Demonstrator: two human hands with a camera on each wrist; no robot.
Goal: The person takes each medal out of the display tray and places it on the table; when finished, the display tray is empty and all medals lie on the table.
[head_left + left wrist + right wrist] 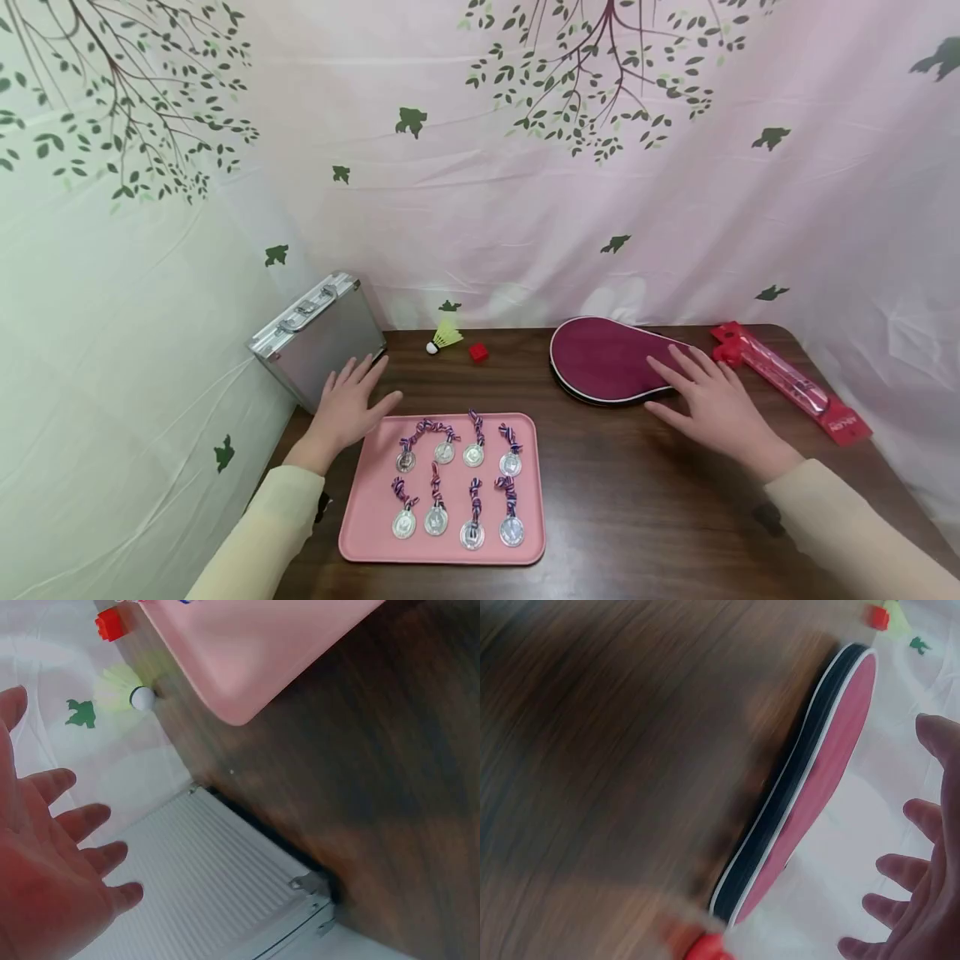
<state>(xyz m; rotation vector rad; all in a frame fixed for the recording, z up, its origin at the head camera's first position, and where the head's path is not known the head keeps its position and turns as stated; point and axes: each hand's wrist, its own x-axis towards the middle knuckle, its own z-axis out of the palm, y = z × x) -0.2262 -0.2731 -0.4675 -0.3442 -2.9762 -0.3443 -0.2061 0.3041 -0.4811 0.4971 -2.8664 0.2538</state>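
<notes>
My left hand hovers with spread fingers near the silver metal case and the back left corner of a pink tray. Several silver medals with knotted striped ribbons lie on that tray in two rows. Over on the right, my right hand is held above the narrow end of a dark red racket case, fingers apart and holding nothing. In the right wrist view, the racket case shows its black side with white piping, apart from the fingers.
A yellow shuttlecock and a small red block lie at the back of the brown table. Along the right edge is a long red package. Patterned fabric hangs behind and at both sides.
</notes>
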